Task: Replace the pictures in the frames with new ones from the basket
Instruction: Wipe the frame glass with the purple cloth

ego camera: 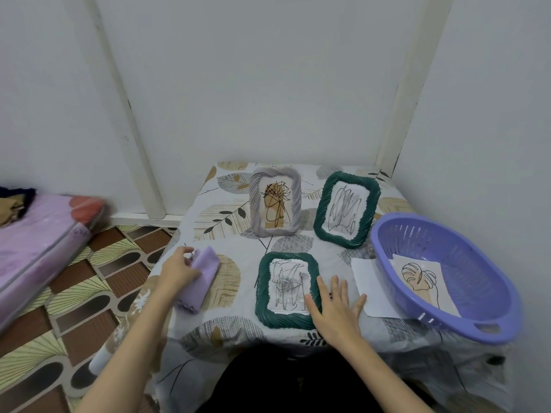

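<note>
A dark green frame [286, 290] lies flat near the table's front edge, with a scribbled picture in it. My right hand [335, 308] rests flat on its lower right corner, fingers spread. My left hand [179, 269] grips a folded lilac cloth [198, 280] at the table's left edge. A lilac-grey frame [275, 201] stands upright at the back with a line drawing in it. Another dark green frame [347, 209] leans to its right. The purple basket [465, 320] on the right holds a leaf picture [423, 278].
A white sheet of paper [365, 278] lies between the flat frame and the basket, partly under the basket. The table has a leaf-patterned cloth [220, 222] and stands in a wall corner. A pink mattress [38, 242] lies on the patterned floor at the left.
</note>
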A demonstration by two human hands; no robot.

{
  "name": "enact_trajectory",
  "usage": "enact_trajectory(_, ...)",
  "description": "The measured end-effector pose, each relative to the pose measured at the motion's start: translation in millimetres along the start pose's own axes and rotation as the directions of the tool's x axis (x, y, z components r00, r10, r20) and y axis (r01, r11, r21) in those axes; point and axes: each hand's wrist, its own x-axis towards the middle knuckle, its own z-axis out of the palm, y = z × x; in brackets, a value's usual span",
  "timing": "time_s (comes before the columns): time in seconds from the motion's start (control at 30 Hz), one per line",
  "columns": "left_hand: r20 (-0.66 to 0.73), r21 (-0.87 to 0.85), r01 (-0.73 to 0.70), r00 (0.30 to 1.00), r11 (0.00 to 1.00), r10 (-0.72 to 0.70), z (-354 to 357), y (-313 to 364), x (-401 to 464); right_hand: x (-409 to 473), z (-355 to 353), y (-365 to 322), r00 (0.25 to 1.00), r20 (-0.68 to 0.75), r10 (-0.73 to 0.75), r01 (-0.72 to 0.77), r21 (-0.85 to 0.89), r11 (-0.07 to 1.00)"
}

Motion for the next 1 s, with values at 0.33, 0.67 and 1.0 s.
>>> enact_trajectory(0.33, 0.34, -0.775, 0.158, 0.92, 0.612, 0.194, 55.8, 72.0, -57.6, 2.3, -40.4, -71.4, 0.992, -0.095, -0.078, 0.116, 0.931, 0.347)
enact_trajectory(0.67, 0.431, -0.732, 0.221, 0.883, 0.644, 0.187, 82.4, 81.4, -53.1, 19.2, -32.0, -32.1, 0.972, -0.177, -0.153, 0.221, 0.475, 0.852)
enact_trajectory(1.0, 0.491, 0.106, -0.545, 0.756, 0.832, 0.433, 88.6, 24.7, -15.8, 18.6, -14.2, 3.4, 0.949, -0.096, -0.301, 0.292, -0.103, 0.951)
